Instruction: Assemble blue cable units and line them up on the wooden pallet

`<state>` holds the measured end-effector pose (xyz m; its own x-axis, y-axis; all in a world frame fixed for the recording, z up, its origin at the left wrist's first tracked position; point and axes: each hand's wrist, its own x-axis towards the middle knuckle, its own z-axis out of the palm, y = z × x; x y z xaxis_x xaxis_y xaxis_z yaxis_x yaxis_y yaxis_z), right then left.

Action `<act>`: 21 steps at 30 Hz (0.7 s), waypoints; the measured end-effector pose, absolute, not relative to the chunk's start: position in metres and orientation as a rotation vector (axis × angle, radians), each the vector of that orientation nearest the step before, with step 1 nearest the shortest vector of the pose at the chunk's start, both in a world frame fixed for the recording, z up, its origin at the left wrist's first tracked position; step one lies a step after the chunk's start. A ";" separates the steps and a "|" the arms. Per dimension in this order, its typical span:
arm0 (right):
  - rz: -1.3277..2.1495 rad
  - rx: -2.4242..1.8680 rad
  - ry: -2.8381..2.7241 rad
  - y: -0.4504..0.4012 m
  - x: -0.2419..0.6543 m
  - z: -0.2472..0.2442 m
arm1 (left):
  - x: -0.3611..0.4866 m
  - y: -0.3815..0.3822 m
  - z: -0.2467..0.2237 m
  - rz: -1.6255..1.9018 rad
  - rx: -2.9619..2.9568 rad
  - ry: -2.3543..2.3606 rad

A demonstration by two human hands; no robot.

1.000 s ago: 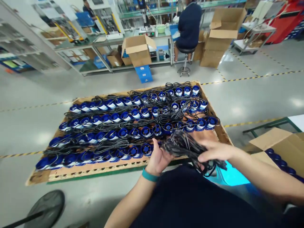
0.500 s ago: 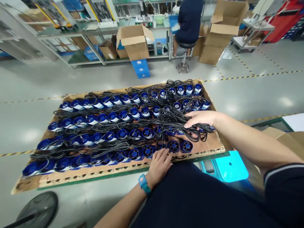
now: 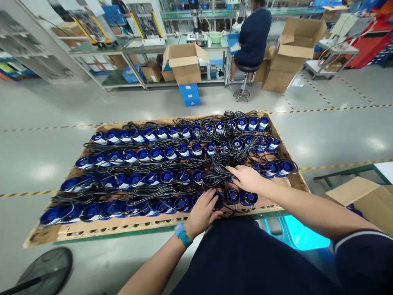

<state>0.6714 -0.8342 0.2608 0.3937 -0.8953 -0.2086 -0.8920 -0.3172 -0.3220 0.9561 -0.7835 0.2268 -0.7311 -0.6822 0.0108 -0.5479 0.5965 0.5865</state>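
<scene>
Rows of blue round units (image 3: 231, 196) with white labels and black cables stand on a wooden board (image 3: 76, 229). My left hand (image 3: 203, 211), with a teal band at the wrist, rests on the front row, fingers spread over a blue unit. My right hand (image 3: 245, 178) is on a bundle of black cables (image 3: 219, 170) behind the front row, its fingers closed round part of the bundle. The fingertips are partly hidden among the cables.
A person (image 3: 254, 37) sits on a stool (image 3: 242, 94) at a bench beyond. An open carton (image 3: 184, 65) stands on blue boxes. A turquoise stool (image 3: 303, 233) and another open carton (image 3: 365, 196) are at the right. A dark round base (image 3: 46, 270) lies front left.
My right hand has moved left and toward the front with the cables, uncovering blue units at the right. My left hand stays at the front row. The view has shifted slightly.
</scene>
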 end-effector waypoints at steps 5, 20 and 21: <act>0.068 -2.412 1.682 -0.814 0.683 0.236 | 0.981 -0.819 0.239 -0.395 1.222 -2.506; 0.025 -2.646 1.310 -0.809 0.685 0.213 | 0.970 -0.909 0.212 -0.117 1.328 -2.885; 0.022 -2.640 1.360 -0.808 0.687 0.211 | 0.973 -0.904 0.214 -0.098 1.369 -2.852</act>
<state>0.6869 -0.8082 0.2114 0.5833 -0.8071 -0.0915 -0.8097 -0.5686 -0.1453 0.9726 -0.9037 0.2141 -0.6257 -0.7785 -0.0483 -0.7800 0.6241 0.0455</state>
